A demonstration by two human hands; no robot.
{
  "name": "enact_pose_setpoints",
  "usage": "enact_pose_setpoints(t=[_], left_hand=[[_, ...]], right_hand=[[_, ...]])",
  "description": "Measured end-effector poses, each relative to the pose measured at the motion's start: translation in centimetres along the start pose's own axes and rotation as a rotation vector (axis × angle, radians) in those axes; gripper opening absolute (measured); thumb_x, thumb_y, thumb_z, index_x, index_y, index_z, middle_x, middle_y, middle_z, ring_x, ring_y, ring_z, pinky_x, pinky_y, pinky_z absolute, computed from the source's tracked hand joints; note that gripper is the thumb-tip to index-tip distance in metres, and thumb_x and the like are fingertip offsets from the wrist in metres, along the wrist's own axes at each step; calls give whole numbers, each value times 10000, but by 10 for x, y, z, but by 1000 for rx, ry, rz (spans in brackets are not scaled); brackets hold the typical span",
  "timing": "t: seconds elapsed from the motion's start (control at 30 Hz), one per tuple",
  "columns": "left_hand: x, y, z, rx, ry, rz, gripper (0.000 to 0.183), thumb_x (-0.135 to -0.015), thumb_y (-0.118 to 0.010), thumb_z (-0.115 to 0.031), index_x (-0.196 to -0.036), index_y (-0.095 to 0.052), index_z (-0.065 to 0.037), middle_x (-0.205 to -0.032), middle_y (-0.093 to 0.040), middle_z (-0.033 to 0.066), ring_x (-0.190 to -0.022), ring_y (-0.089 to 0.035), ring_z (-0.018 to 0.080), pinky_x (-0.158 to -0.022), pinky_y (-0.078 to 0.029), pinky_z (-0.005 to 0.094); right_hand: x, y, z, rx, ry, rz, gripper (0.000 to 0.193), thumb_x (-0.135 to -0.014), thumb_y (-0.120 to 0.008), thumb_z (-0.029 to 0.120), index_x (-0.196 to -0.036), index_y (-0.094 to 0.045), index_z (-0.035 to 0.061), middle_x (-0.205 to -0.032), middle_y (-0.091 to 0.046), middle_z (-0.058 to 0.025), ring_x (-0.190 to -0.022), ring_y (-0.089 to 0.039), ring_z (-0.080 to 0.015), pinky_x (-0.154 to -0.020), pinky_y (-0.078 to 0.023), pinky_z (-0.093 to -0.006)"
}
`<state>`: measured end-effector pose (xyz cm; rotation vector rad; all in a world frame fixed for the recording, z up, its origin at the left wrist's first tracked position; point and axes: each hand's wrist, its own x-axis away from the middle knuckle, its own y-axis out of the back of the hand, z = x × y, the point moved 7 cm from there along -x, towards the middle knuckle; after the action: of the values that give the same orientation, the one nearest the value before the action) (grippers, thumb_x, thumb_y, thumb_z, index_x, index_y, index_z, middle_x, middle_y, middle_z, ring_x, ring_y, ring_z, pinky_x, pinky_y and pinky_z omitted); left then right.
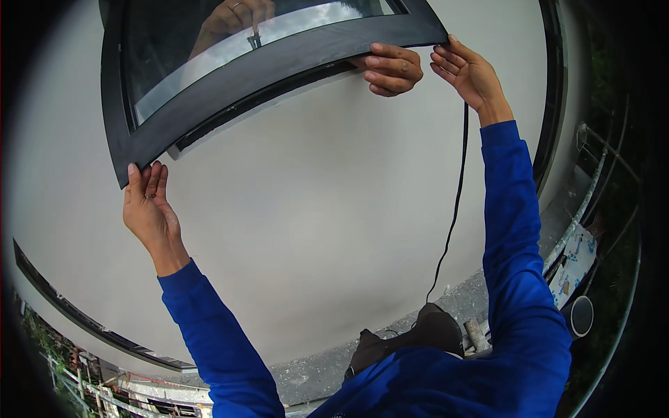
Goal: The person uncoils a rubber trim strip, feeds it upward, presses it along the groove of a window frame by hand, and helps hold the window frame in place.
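A dark grey window sash (pixel 279 67) with a glass pane (pixel 188 83) is tilted across the upper part of the view. My left hand (pixel 151 209) grips its lower left corner, thumb in front and fingers curled behind. At the lower right corner, my right hand (pixel 470 76) pinches the edge between thumb and fingers. Between my hands, another person's hand (pixel 394 70) reaches out from under the sash and holds its bottom edge. A further hand (pixel 237 19) wearing a ring shows in the glass; whether behind it or reflected, I cannot tell.
A pale wall (pixel 313 209) fills the middle, with a black cable (pixel 456 202) hanging down it. Below runs a grey concrete ledge (pixel 300 373) with a dark cloth-like thing (pixel 411 334). To the right stand a round container (pixel 580 317) and a metal railing (pixel 592 184).
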<state>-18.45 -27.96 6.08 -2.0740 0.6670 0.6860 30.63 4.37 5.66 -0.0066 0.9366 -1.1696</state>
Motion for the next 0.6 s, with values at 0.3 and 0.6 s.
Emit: enact_pose_setpoints(t=[0.3,0.6], left_hand=[[9,-9,0,7,-18,7,247,-967,-643,-194,-976,-610,50,-881,-663,127,-856,-679,231,-883,-578,375],[-2,4,4,44,-6,14,245,-959,-651,-171,-1014,-597,62,-921,-663,141,-917,-682,247,-980,-556,406]], right_hand=[[5,7,-13,-75,-72,-61,469,-1026,-484,310,-1223,-500,-114,-1244,-567,-263,-1137,-596,-322,-1000,-518,-433],[6,8,-11,-138,-73,-88,267,-960,-638,250,-979,-614,-16,-957,-661,-126,-842,-630,-182,-821,-552,-347]])
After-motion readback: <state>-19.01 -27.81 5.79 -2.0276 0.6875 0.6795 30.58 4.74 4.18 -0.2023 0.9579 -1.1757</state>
